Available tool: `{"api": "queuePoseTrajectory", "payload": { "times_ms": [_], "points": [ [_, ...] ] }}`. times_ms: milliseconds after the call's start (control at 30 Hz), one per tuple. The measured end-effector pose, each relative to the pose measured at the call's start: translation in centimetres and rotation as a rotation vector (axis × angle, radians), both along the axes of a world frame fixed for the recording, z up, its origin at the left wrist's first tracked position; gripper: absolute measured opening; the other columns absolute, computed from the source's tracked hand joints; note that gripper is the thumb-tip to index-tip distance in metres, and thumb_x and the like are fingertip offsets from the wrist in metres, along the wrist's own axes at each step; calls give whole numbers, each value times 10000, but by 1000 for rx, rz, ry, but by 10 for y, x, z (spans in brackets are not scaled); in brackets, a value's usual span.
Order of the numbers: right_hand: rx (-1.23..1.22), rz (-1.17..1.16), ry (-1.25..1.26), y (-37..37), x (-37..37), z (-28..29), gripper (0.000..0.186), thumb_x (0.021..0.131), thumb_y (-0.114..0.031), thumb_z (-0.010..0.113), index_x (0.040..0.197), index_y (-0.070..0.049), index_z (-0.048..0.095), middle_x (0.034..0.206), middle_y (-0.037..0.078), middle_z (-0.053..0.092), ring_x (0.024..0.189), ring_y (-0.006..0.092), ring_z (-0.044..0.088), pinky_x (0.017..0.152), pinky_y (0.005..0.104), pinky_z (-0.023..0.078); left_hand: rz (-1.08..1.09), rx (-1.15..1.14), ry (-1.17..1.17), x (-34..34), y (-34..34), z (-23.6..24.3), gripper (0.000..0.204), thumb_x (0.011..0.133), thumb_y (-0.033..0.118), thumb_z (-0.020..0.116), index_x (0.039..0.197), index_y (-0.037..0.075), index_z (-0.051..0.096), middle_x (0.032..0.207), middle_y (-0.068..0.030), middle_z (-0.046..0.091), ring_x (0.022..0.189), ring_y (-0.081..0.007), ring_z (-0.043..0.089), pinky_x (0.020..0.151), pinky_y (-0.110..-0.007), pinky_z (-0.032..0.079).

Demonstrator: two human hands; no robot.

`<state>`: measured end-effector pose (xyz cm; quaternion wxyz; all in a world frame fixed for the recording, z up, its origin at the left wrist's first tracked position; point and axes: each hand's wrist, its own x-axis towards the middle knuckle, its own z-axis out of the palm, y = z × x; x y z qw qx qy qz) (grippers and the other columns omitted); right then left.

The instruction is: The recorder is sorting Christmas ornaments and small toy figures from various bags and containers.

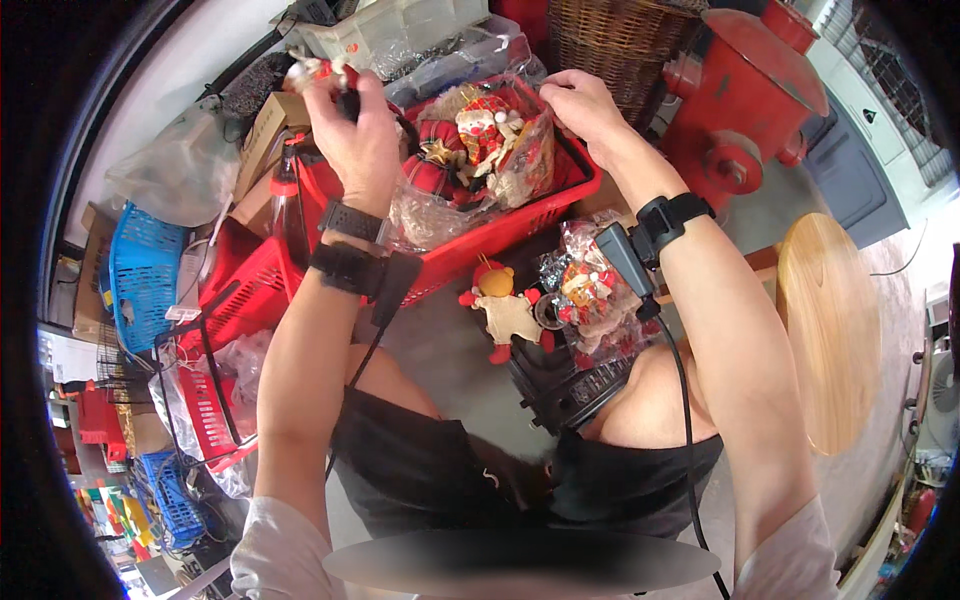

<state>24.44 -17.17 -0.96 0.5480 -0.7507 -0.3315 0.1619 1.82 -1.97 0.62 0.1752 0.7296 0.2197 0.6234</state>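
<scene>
Beyond the right hand (588, 110) stands a wicker basket (615, 48).

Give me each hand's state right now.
Left hand: closed on a small red-and-white ornament.
Right hand: curled near the red basket; cannot tell if it grips anything.

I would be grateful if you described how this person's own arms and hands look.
The left hand and right hand are gloveless. Pale grey fabric short sleeves cover the upper arms. The left wrist wears a dark band and a wide black strap with a dark boxy module; the right, a black buckled strap, grey rectangular module and long black cable.
</scene>
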Motion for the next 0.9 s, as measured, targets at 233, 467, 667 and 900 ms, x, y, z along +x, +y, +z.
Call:
{"api": "queuePoseTrajectory", "payload": {
  "times_ms": [233, 467, 667, 900],
  "points": [
    [-17, 32, 27, -2, -11, 3, 290, 979, -149, 635, 1233, -12, 656, 820, -11, 603, 670, 86, 499, 576, 283, 388, -148, 231, 763, 15, -20, -37, 283, 915, 249, 758, 1076, 30, 680, 1163, -172, 692, 1085, -398, 638, 931, -520, 502],
    [-19, 19, 31, -7, -9, 5, 302, 972, -140, 636, 1248, -19, 658, 841, -8, 611, 696, 86, 507, 608, 281, 402, -232, 66, 1385, 17, -71, -2, 272, 950, 224, 660, 1129, 20, 677, 1078, -206, 696, 1118, -411, 661, 947, -537, 523],
    [47, 2, -2, -6, -10, 4, 279, 964, -117, 631, 1217, -16, 693, 875, -3, 626, 750, 87, 530, 667, 275, 428, -234, 310, 980, 39, -64, -56, 364, 904, 36, 610, 1262, -19, 645, 1320, -253, 632, 1146, -443, 654, 977, -544, 533],
    [120, -47, -43, -9, -4, 3, 263, 954, -91, 625, 1180, -13, 734, 914, 4, 644, 813, 89, 557, 737, 268, 458, -352, 143, 1380, 48, -50, -42, 328, 858, 75, 591, 1143, -13, 727, 1080, -278, 724, 1011, -453, 709, 901, -541, 559]
  ]
}}
